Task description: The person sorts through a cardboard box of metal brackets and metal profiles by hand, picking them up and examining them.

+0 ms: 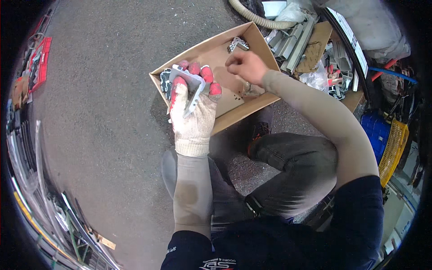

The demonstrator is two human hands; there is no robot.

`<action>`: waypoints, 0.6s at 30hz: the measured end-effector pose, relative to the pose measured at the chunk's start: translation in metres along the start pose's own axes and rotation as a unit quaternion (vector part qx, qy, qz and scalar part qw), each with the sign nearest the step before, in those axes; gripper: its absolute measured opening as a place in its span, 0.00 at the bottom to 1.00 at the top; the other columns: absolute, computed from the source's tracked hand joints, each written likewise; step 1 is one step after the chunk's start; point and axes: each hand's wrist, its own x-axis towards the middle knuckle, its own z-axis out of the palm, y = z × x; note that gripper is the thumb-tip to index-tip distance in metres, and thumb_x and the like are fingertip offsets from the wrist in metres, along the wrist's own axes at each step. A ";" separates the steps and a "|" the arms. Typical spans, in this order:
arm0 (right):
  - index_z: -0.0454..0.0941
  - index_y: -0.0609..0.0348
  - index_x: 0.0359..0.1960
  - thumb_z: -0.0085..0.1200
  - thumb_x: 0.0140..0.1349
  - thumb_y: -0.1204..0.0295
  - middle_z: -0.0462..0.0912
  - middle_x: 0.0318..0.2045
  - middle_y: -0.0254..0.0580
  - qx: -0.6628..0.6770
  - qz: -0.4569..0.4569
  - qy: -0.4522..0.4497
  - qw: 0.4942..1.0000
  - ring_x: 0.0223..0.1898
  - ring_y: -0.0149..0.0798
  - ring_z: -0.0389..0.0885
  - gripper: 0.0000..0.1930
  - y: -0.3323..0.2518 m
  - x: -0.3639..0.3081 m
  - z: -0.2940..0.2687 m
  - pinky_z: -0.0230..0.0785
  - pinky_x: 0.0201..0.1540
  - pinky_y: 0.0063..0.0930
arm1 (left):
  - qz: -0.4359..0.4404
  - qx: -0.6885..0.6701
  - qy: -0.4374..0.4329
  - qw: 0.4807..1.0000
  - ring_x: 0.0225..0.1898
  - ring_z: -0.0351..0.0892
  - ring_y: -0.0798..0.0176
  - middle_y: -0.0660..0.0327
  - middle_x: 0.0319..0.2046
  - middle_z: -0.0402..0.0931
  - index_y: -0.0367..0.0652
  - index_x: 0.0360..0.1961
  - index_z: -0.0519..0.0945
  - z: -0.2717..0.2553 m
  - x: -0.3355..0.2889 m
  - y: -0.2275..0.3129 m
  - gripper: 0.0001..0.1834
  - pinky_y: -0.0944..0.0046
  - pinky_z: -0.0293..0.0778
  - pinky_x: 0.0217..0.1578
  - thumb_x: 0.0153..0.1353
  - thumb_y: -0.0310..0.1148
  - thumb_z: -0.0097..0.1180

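My left hand (194, 96), in a white knit glove with red fingertips, grips a silvery L-shaped corner bracket (191, 80) over the left end of an open cardboard box (238, 118). Bare and a little blurred, my right hand (247, 67) hangs above the box's right half. Its thumb and fingers are drawn together; whatever they may hold is too small to make out. In the box's far corner lies a small group of metal corner pieces (237, 44). More metal pieces (165, 84) sit at its left end, partly behind my glove. Tiny dark parts (237, 96) are scattered on the cardboard near a small clear bag (250, 89).
Metal profiles (290, 45) and a ribbed hose (261, 19) lie beyond the box to the right. A yellow crate (392, 150) and a blue crate (374, 132) stand at far right. Long bars (40, 166) run along the left edge, below a red tray (41, 65).
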 end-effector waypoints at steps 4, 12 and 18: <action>0.83 0.65 0.41 0.65 0.59 0.72 0.86 0.34 0.39 0.175 -0.045 0.002 0.983 0.37 0.28 0.82 0.11 -0.100 -0.064 -0.046 0.76 0.43 0.23 | 0.015 0.027 0.014 0.999 0.60 0.74 0.53 0.58 0.58 0.72 0.46 0.64 0.67 0.003 0.007 0.003 0.21 0.46 0.78 0.50 0.72 0.33 0.52; 0.84 0.61 0.37 0.67 0.57 0.75 0.86 0.29 0.43 0.051 -0.202 0.023 0.978 0.32 0.35 0.86 0.07 -0.144 -0.129 -0.032 0.77 0.39 0.29 | -0.038 0.090 0.054 0.994 0.57 0.76 0.50 0.55 0.54 0.76 0.45 0.60 0.71 0.004 0.013 -0.014 0.23 0.51 0.76 0.55 0.66 0.35 0.59; 0.84 0.58 0.35 0.69 0.55 0.70 0.86 0.32 0.43 -0.052 -0.281 0.035 0.958 0.34 0.45 0.85 0.09 -0.134 -0.128 -0.034 0.77 0.39 0.35 | -0.079 0.061 0.018 0.995 0.54 0.79 0.48 0.51 0.51 0.78 0.41 0.58 0.73 0.008 0.010 -0.020 0.20 0.49 0.77 0.55 0.65 0.31 0.57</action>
